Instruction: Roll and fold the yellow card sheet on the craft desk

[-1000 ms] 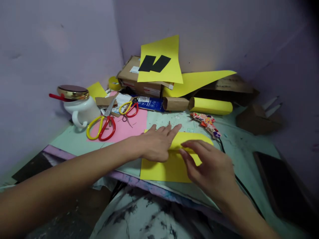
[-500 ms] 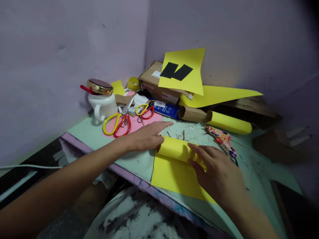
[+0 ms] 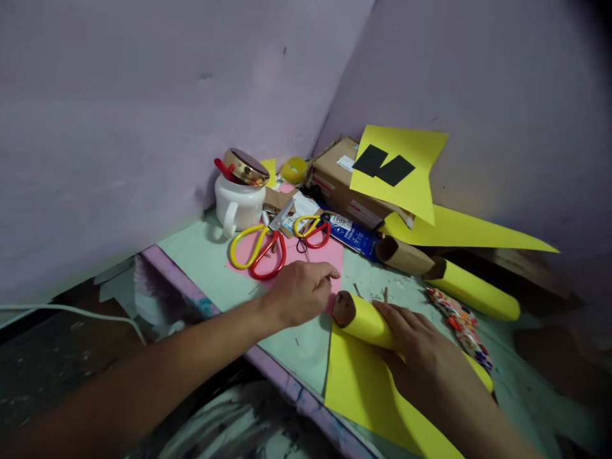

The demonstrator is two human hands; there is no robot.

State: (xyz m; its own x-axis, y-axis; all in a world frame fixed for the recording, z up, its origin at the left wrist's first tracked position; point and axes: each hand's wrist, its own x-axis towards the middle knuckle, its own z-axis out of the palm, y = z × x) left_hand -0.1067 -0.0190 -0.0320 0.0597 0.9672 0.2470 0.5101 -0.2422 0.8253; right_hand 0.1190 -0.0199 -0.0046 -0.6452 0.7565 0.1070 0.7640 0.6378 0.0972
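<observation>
A yellow paper sheet point(image 3: 363, 392) lies at the table's near edge, its far part rolled around a brown cardboard tube point(image 3: 344, 308) whose open end shows at the left. My right hand point(image 3: 421, 357) lies flat on top of the roll, pressing it. My left hand point(image 3: 300, 293) rests on the green mat just left of the tube's end, fingers loosely curled and reaching onto the pink paper point(image 3: 329, 255). It holds nothing.
Large yellow-and-red scissors point(image 3: 261, 245) and smaller ones point(image 3: 313, 229) lie on the pink paper. A white mug with gold lid point(image 3: 239, 197) stands by the wall. Behind are a cardboard box point(image 3: 342, 185), yellow sheets point(image 3: 401, 169), a brown tube point(image 3: 404, 255), a yellow roll point(image 3: 473, 293) and a patterned glue gun point(image 3: 459, 319).
The yellow sheet has been rolled further toward me around the tube under my right hand. My left hand slid off the paper to the left. The view has swung left.
</observation>
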